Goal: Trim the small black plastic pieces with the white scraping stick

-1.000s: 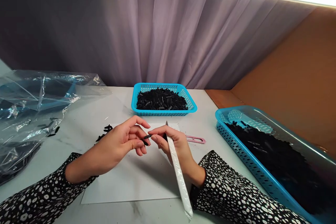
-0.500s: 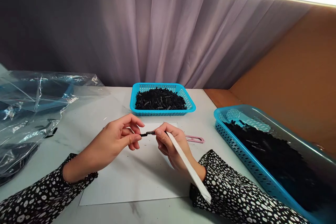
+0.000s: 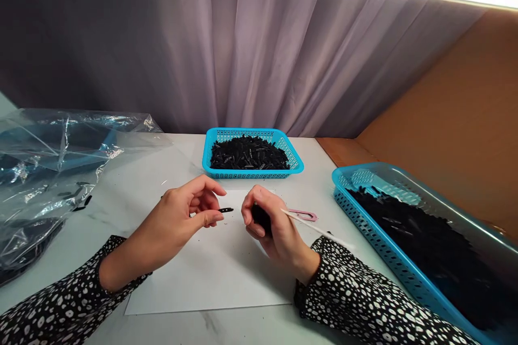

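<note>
Between the thumb and fingers of my left hand (image 3: 190, 207), a small black plastic piece (image 3: 226, 209) is pinched, with its narrow end pointing right. My right hand (image 3: 269, 218) is curled around a slim white-handled tool (image 3: 311, 222), whose handle sticks out behind toward the right sleeve. The tool's front end is hidden by the fingers. Something dark (image 3: 261, 219) shows inside the right palm; I cannot make out what it is. A gap separates the right fingertips from the black piece. Both hands are over a white sheet (image 3: 202, 280).
A blue basket (image 3: 253, 174) of black pieces stands at the back. Another, larger blue basket (image 3: 376, 242) heaped with black pieces is at the right. A clear plastic bag (image 3: 60, 156) lies left. Behind the right hand rests a pink flat item (image 3: 308, 215).
My right hand has drawn back from the black piece and turned, swinging the tool's handle up and right. Its tip, earlier at the piece, is now hidden. The left hand keeps its pinch.
</note>
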Action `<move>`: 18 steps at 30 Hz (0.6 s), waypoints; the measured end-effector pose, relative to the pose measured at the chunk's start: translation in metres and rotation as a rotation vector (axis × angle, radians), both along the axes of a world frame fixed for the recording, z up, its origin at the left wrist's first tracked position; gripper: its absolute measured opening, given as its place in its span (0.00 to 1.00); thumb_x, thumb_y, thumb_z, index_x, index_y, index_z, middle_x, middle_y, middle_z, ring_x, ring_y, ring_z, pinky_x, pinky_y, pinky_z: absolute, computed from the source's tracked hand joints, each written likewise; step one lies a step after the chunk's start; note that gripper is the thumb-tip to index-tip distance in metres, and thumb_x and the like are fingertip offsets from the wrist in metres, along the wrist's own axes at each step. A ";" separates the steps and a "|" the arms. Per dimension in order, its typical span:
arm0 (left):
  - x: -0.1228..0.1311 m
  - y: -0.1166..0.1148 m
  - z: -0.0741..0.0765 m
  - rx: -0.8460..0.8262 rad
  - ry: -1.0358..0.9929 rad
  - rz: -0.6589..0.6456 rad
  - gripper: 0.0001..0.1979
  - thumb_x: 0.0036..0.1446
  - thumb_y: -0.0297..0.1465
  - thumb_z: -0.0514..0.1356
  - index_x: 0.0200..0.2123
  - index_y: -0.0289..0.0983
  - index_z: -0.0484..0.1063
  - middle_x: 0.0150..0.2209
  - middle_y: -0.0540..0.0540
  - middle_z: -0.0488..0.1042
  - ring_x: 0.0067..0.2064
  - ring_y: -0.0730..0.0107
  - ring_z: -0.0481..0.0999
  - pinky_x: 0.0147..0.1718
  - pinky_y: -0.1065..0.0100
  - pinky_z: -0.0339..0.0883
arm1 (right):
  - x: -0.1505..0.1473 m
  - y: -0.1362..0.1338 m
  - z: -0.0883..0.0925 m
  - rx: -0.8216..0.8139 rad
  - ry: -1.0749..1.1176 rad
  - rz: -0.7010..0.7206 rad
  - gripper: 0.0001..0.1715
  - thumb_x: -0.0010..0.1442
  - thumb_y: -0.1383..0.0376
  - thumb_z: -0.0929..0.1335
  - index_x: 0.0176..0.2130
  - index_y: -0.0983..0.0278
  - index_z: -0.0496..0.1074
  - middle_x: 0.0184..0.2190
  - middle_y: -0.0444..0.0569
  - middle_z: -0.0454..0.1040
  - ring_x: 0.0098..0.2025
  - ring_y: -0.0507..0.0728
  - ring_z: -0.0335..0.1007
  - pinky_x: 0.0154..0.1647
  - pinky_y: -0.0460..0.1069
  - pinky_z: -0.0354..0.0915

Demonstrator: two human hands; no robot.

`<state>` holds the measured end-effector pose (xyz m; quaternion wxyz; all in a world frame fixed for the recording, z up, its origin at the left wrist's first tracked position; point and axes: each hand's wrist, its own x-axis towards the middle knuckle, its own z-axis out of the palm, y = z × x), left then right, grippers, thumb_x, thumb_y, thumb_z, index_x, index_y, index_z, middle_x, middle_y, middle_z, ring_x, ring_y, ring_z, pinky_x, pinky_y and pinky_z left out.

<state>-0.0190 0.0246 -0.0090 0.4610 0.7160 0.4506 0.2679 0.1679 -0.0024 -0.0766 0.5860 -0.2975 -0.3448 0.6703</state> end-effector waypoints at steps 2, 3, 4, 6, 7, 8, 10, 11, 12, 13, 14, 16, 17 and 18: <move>0.001 -0.001 0.001 0.034 0.015 0.001 0.09 0.56 0.31 0.63 0.41 0.41 0.73 0.31 0.52 0.76 0.33 0.68 0.77 0.35 0.64 0.71 | -0.001 -0.001 0.000 0.002 -0.055 0.007 0.19 0.60 0.53 0.72 0.29 0.64 0.70 0.20 0.38 0.68 0.16 0.43 0.45 0.16 0.43 0.39; 0.001 -0.001 0.000 0.052 0.020 -0.001 0.08 0.56 0.31 0.63 0.41 0.42 0.73 0.31 0.52 0.76 0.33 0.68 0.77 0.36 0.64 0.72 | -0.002 -0.002 -0.001 0.004 -0.080 0.014 0.18 0.59 0.53 0.73 0.31 0.65 0.72 0.19 0.37 0.66 0.16 0.43 0.44 0.16 0.43 0.39; 0.001 -0.001 0.000 0.072 0.026 -0.002 0.08 0.57 0.31 0.63 0.41 0.42 0.73 0.31 0.52 0.76 0.33 0.68 0.77 0.36 0.64 0.72 | -0.004 -0.002 -0.001 0.003 -0.103 0.025 0.18 0.57 0.52 0.74 0.33 0.65 0.73 0.18 0.36 0.65 0.16 0.43 0.43 0.16 0.43 0.39; 0.002 -0.001 -0.001 0.115 0.048 -0.002 0.07 0.57 0.32 0.62 0.41 0.42 0.72 0.31 0.53 0.76 0.33 0.68 0.77 0.36 0.64 0.72 | -0.006 -0.003 -0.004 0.003 -0.150 0.048 0.19 0.55 0.52 0.75 0.34 0.65 0.74 0.17 0.35 0.63 0.16 0.44 0.43 0.16 0.43 0.39; 0.002 -0.001 -0.002 0.138 0.064 -0.003 0.07 0.57 0.32 0.62 0.41 0.42 0.72 0.30 0.53 0.76 0.33 0.68 0.77 0.35 0.64 0.72 | -0.007 -0.004 -0.005 0.006 -0.172 0.054 0.20 0.55 0.51 0.76 0.32 0.65 0.74 0.17 0.35 0.62 0.15 0.44 0.43 0.15 0.43 0.39; 0.002 -0.002 -0.003 0.162 0.080 -0.003 0.07 0.57 0.32 0.62 0.41 0.42 0.72 0.30 0.53 0.77 0.32 0.69 0.77 0.35 0.65 0.71 | -0.007 -0.004 -0.006 0.011 -0.190 0.053 0.21 0.54 0.51 0.76 0.30 0.64 0.73 0.16 0.35 0.62 0.15 0.44 0.43 0.15 0.44 0.39; 0.002 -0.002 -0.004 0.209 0.102 -0.006 0.07 0.57 0.32 0.62 0.40 0.42 0.72 0.30 0.53 0.77 0.32 0.69 0.78 0.36 0.65 0.72 | -0.008 -0.003 -0.007 0.027 -0.202 0.033 0.22 0.54 0.50 0.76 0.27 0.64 0.70 0.15 0.35 0.60 0.15 0.44 0.42 0.15 0.44 0.38; 0.001 -0.002 -0.004 0.229 0.110 -0.011 0.06 0.58 0.31 0.62 0.40 0.42 0.72 0.30 0.53 0.78 0.33 0.69 0.78 0.36 0.66 0.72 | -0.007 -0.003 -0.007 0.035 -0.199 0.022 0.22 0.54 0.51 0.76 0.26 0.64 0.70 0.15 0.35 0.60 0.15 0.44 0.42 0.15 0.44 0.39; 0.000 -0.001 -0.004 0.247 0.119 -0.016 0.05 0.58 0.31 0.61 0.39 0.42 0.72 0.30 0.53 0.78 0.33 0.69 0.78 0.36 0.66 0.72 | -0.007 -0.002 -0.007 0.041 -0.193 0.013 0.20 0.54 0.52 0.77 0.27 0.63 0.71 0.15 0.35 0.60 0.15 0.44 0.42 0.15 0.44 0.39; -0.001 0.000 -0.004 0.263 0.139 -0.024 0.04 0.59 0.31 0.61 0.39 0.42 0.72 0.31 0.53 0.78 0.34 0.68 0.78 0.36 0.66 0.72 | -0.007 -0.002 -0.007 0.045 -0.187 0.006 0.19 0.54 0.52 0.77 0.29 0.63 0.72 0.15 0.34 0.60 0.15 0.44 0.42 0.15 0.44 0.39; -0.003 0.001 -0.004 0.283 0.177 -0.037 0.04 0.60 0.31 0.60 0.39 0.42 0.73 0.32 0.53 0.78 0.34 0.68 0.78 0.36 0.66 0.71 | -0.007 -0.001 -0.007 0.048 -0.182 0.003 0.18 0.53 0.53 0.77 0.31 0.63 0.74 0.16 0.34 0.60 0.15 0.44 0.42 0.15 0.44 0.39; -0.009 0.006 -0.005 0.341 0.326 -0.077 0.05 0.61 0.30 0.58 0.41 0.42 0.73 0.35 0.51 0.79 0.36 0.65 0.78 0.36 0.64 0.70 | -0.007 0.000 -0.007 0.053 -0.178 -0.004 0.18 0.52 0.54 0.78 0.33 0.63 0.75 0.17 0.34 0.60 0.16 0.44 0.42 0.16 0.44 0.39; -0.013 0.008 -0.006 0.381 0.439 -0.102 0.06 0.61 0.30 0.58 0.41 0.41 0.73 0.38 0.49 0.79 0.38 0.63 0.77 0.37 0.62 0.69 | -0.007 0.000 -0.007 0.052 -0.179 -0.009 0.18 0.52 0.54 0.78 0.33 0.64 0.75 0.17 0.34 0.60 0.16 0.44 0.42 0.16 0.44 0.39; -0.017 0.011 -0.008 0.420 0.568 -0.124 0.07 0.60 0.29 0.58 0.42 0.41 0.73 0.41 0.47 0.78 0.41 0.59 0.76 0.38 0.61 0.68 | -0.007 0.000 -0.007 0.049 -0.183 -0.014 0.18 0.51 0.53 0.78 0.33 0.64 0.75 0.17 0.34 0.60 0.16 0.44 0.43 0.16 0.44 0.39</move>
